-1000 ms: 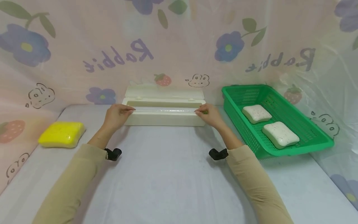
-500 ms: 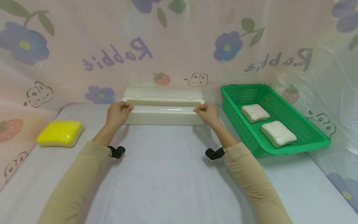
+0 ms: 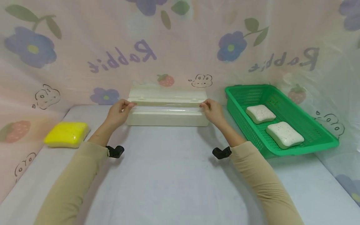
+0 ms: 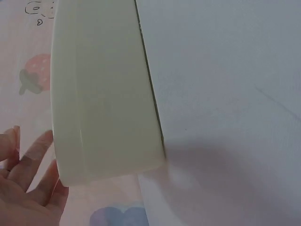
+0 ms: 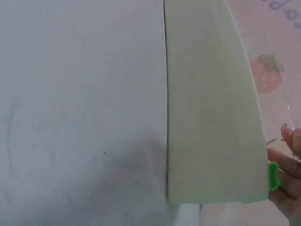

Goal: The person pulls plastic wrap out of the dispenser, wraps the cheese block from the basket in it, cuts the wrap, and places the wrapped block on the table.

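Note:
A long cream cling film dispenser (image 3: pixel 168 119) stands at the back of the table with its lid (image 3: pixel 168 93) tipped back. Shiny clear cling film (image 3: pixel 174 109) stretches across its top between the two hands. The left hand (image 3: pixel 117 112) pinches the film between thumb and forefinger at the left end. At the right end, the right hand (image 3: pixel 212 112) pinches it likewise. In the left wrist view, the left hand's lower fingers (image 4: pixel 46 181) lie against the dispenser's end. The right wrist view shows a green tab (image 5: pixel 273 175) on the dispenser beside the right fingers.
A green perforated basket (image 3: pixel 247 137) stands to the right, holding two white speckled pillow-shaped blocks (image 3: pixel 285 134). A yellow block of like shape (image 3: pixel 67 134) lies on the left of the white table (image 3: pixel 168 175). A printed curtain (image 3: pixel 180 56) hangs behind.
Both hands have risen slightly and moved back from the dispenser's front edge to its rear opening, drawing the cling film with them. The blocks and basket have stayed put.

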### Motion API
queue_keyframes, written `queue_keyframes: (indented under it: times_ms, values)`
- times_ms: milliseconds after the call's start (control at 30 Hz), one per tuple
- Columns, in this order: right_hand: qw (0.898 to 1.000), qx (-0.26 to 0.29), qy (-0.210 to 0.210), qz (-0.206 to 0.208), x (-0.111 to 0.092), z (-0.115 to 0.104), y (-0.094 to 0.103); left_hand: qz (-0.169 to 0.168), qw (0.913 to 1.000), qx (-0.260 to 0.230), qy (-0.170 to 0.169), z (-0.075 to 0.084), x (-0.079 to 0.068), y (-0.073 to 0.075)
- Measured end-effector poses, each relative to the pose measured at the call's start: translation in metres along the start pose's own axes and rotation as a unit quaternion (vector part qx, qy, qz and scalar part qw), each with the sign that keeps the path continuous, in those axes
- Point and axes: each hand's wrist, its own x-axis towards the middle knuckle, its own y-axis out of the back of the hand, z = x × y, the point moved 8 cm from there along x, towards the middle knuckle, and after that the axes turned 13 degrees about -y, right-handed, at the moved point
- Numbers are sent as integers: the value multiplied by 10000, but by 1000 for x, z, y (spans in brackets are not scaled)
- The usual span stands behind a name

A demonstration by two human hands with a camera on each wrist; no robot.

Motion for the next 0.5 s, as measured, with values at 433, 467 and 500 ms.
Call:
queue_keyframes:
  times_ms: [433, 467, 500]
  values:
    - [9960, -41, -185, -871, 6, -14, 15, 109, 9999, -11, -128, 19, 4, 16]
    - [9960, -45, -167, -871, 6, -16, 17, 113, 9999, -23, -120, 19, 4, 17]
    - [9963, -35, -138, -851, 7, -18, 19, 120, 9998, -39, -121, 20, 4, 19]
